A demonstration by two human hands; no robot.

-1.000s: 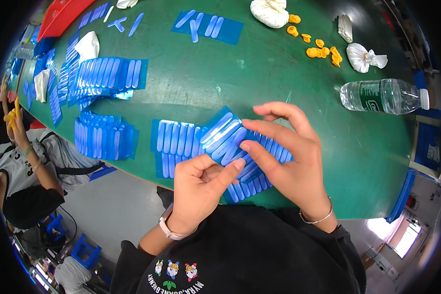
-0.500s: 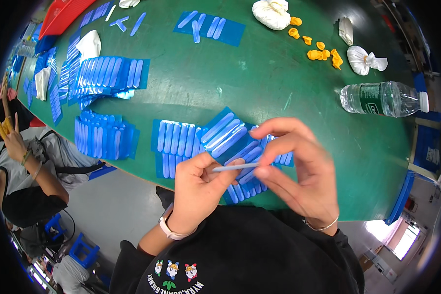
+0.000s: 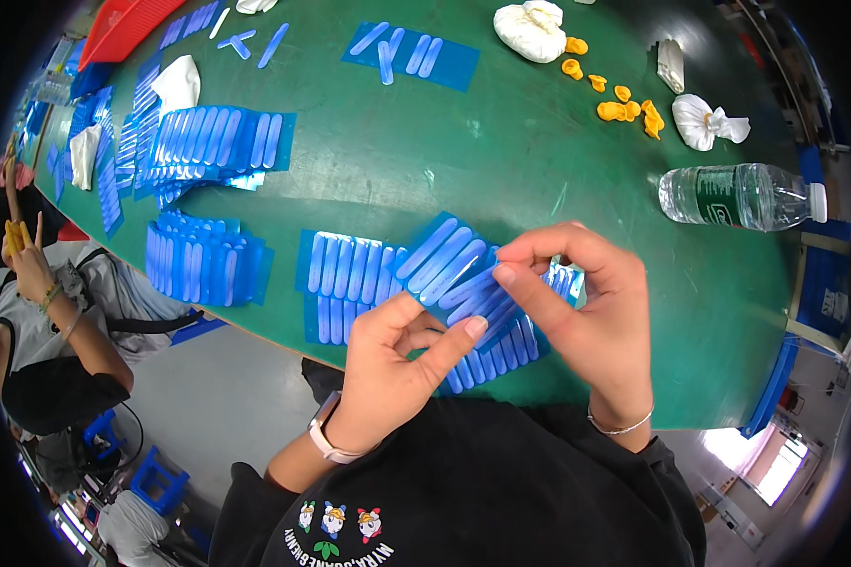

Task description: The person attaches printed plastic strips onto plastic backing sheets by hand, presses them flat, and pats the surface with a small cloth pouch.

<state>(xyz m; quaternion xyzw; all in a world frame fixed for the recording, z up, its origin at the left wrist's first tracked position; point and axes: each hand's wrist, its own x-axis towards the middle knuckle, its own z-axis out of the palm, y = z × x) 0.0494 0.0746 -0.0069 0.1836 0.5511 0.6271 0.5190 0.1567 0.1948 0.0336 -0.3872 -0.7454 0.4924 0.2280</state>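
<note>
My left hand (image 3: 388,354) is closed on a blue film sheet (image 3: 429,248) that carries a row of oblong, round-ended strips. Its thumb presses on the sheet's face from the near side. Thumb and index finger of my right hand (image 3: 600,312) pinch the far end of one oblong strip (image 3: 471,295) on that sheet; whether film is caught there too I cannot tell. Beneath both hands lie more strip-covered blue sheets (image 3: 340,266), partly hidden by my fingers and the held sheet.
Stacked strip sheets (image 3: 208,142) stand at left on the green table (image 3: 369,180). Another sheet (image 3: 459,68) lies at the far side. Far right are white cloth bundles (image 3: 529,33), yellow finger cots (image 3: 617,111) and a water bottle (image 3: 739,197). A person's hand (image 3: 30,269) shows far left.
The thin strip that was edge-on between both hands now lies flat against the sheet. My right fingers have closed up at its far end, and my left thumb has shifted slightly right.
</note>
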